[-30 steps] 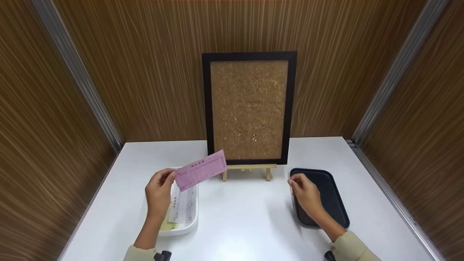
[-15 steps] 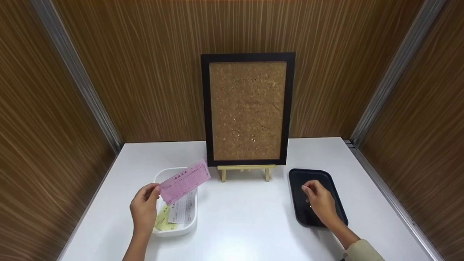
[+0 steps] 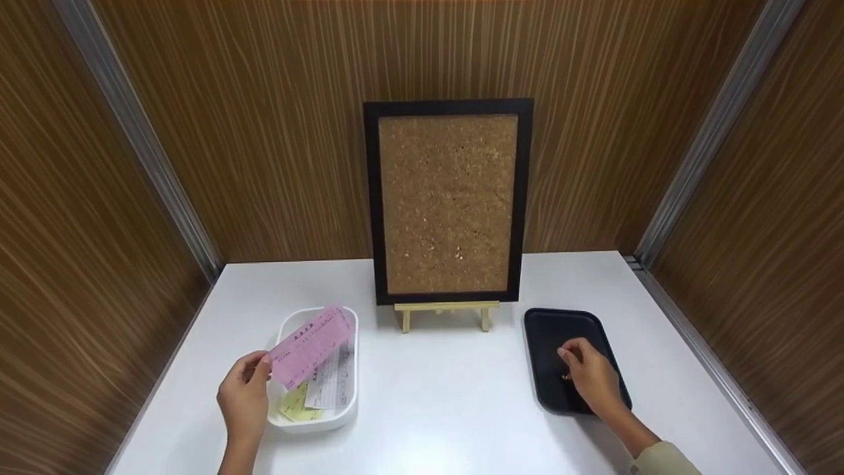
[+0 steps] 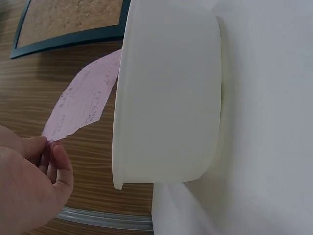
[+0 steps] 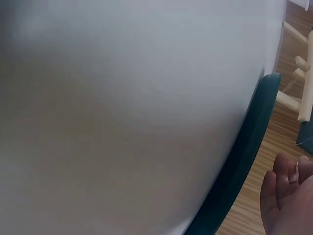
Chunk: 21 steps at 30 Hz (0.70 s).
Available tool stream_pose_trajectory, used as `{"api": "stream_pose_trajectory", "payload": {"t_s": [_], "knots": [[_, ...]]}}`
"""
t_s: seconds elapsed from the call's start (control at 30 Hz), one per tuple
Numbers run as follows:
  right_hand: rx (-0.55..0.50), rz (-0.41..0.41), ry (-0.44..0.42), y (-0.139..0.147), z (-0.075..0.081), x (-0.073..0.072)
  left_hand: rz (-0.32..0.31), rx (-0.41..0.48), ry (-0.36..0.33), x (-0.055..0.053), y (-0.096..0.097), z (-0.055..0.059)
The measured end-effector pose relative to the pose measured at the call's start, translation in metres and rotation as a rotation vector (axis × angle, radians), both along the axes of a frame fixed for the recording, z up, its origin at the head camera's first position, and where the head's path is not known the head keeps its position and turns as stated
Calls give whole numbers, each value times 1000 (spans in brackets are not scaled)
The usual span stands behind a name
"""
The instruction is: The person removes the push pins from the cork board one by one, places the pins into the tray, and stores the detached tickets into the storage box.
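Note:
My left hand [image 3: 244,392] pinches one corner of a pink printed paper slip [image 3: 310,349]. The slip slants up to the right over a white tray [image 3: 356,396] and shows again in the left wrist view as a bent pink slip [image 4: 83,95]. Below it in the tray lie a white printed slip [image 3: 333,382] and a yellow one [image 3: 300,404]. Over a black tray [image 3: 554,323], the fingers of my right hand [image 3: 597,379] are curled with thumb and forefinger together. Tiny gold-coloured bits [image 3: 566,377] show just under the fingertips; whether they are held is unclear.
A black-framed cork board [image 3: 448,204] leans on a small wooden easel [image 3: 448,306] at the back of the white table [image 3: 428,382]. Wood-grain panels [image 3: 297,132] enclose the table at the back and both sides.
My left hand has drawn back down and left, bringing the pink slip over the white tray. The right hand has moved right and nearer, from the black tray's left edge to its middle.

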State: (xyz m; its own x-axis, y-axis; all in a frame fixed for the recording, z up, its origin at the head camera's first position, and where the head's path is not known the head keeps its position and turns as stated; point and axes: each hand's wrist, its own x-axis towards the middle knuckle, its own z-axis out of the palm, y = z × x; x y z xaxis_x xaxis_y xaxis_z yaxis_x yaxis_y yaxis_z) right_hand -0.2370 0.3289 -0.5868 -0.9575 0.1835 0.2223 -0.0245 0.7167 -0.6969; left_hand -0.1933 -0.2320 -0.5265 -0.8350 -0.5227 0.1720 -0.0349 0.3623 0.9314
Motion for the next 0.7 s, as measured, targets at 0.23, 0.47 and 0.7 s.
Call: {"api": "stream_pose_trajectory", "payload": {"t_s": [0.23, 0.47, 0.7], "knots": [[42, -1, -39, 5, 0, -2, 1, -27, -79, -4, -4, -4], [69, -2, -85, 6, -1, -1, -22, -60, -104, -6, -3, -9], [115, -15, -87, 9, -3, -4, -47, -96, -175, -9, -2, -14]]}}
